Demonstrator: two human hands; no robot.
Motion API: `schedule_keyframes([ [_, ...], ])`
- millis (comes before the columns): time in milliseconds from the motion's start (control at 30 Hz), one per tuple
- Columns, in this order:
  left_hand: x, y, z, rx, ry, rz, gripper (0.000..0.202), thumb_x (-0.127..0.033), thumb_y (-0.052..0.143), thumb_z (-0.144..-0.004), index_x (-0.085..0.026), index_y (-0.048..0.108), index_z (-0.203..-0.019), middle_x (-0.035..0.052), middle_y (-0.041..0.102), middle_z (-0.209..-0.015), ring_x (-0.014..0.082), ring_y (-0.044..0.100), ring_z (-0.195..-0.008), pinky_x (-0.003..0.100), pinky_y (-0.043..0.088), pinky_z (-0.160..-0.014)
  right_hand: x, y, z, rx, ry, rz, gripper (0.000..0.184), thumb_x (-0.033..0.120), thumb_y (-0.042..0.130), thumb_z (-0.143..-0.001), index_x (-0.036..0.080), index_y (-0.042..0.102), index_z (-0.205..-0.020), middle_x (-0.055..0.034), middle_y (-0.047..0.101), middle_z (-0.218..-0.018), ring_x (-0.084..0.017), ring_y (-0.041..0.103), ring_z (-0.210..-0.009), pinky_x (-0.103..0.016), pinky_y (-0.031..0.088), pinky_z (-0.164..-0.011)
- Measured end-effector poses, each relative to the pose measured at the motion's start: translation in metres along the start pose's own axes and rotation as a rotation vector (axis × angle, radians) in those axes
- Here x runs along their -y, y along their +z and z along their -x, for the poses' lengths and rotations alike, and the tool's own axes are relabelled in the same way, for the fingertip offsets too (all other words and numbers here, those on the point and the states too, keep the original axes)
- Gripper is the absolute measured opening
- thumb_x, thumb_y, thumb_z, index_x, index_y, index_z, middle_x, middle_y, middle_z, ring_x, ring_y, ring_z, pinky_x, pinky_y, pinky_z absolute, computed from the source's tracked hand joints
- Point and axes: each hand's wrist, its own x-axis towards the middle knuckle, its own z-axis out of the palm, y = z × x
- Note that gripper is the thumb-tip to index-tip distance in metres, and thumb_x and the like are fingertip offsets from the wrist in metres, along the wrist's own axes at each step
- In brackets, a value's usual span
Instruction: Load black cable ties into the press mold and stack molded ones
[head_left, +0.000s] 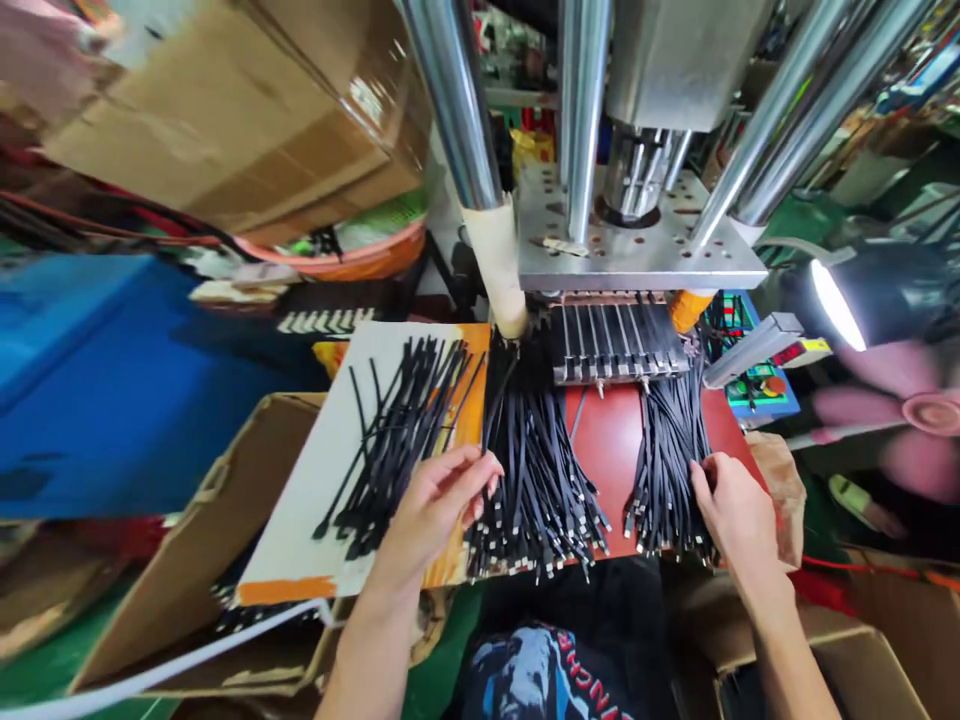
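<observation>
My left hand (442, 495) is closed, thumb against fingers, on a thin black cable (486, 415) at the left edge of the middle cable bundle (540, 470). That bundle fans toward me, with small metal plugs at its near ends. On the far right, my right hand (735, 505) has its fingertips pinched at the side of another black cable bundle (667, 460); its grip is partly hidden among the cables. A third pile of black cables (409, 430) lies on a white board (315, 510) to the left of my left hand.
Ahead stands a press with a steel plate (645, 265), thick posts and a slotted metal block (619, 345) over the red work surface (607, 450). A lit lamp (836, 300) and pink fan (892, 410) are at right. Cardboard boxes (202, 550) flank the table.
</observation>
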Motion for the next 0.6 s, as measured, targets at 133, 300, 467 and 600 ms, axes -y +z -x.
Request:
schedule_keyframes([
  [133, -0.005, 0.022, 0.014, 0.181, -0.054, 0.103, 0.048, -0.062, 0.072, -0.090, -0.016, 0.064, -0.082, -0.0034, 0.059, -0.071, 0.0058, 0.051, -0.048, 0.016, 0.038, -0.043, -0.005, -0.007, 0.003, -0.004, -0.017, -0.167, 0.039, 0.053, 0.046, -0.104, 0.023, 0.063, -0.086, -0.0057, 0.071, -0.082, -0.024, 0.065, -0.071, -0.035, 0.043, -0.068],
  [300, 0.001, 0.064, 0.007, 0.336, -0.061, 0.026, 0.048, -0.062, 0.069, -0.091, -0.016, 0.065, -0.082, -0.0033, 0.056, -0.063, 0.0101, 0.056, -0.051, 0.019, 0.047, -0.047, 0.005, -0.020, 0.019, 0.074, 0.028, -0.464, 0.043, 0.062, 0.053, -0.103, 0.023, 0.067, -0.089, -0.0006, 0.066, -0.072, -0.019, 0.057, -0.060, -0.031, 0.043, -0.060],
  [467, 0.009, 0.064, 0.004, 0.180, 0.019, -0.098, 0.043, -0.058, 0.063, -0.096, -0.017, 0.067, -0.085, -0.0024, 0.058, -0.069, 0.0108, 0.057, -0.056, 0.020, 0.049, -0.052, 0.022, -0.028, -0.008, 0.024, -0.130, -0.409, 0.034, 0.054, 0.058, -0.103, 0.023, 0.069, -0.097, -0.0048, 0.074, -0.090, -0.022, 0.065, -0.072, -0.033, 0.050, -0.068],
  [600, 0.020, 0.042, -0.006, 0.013, 0.018, -0.223, 0.045, -0.061, 0.059, -0.097, -0.017, 0.071, -0.094, -0.0019, 0.058, -0.070, 0.0136, 0.060, -0.060, 0.022, 0.048, -0.052, 0.053, -0.041, -0.100, -0.079, -0.487, -0.275, 0.032, 0.040, 0.050, -0.108, 0.019, 0.070, -0.120, -0.0123, 0.076, -0.106, -0.026, 0.070, -0.090, -0.037, 0.055, -0.086],
])
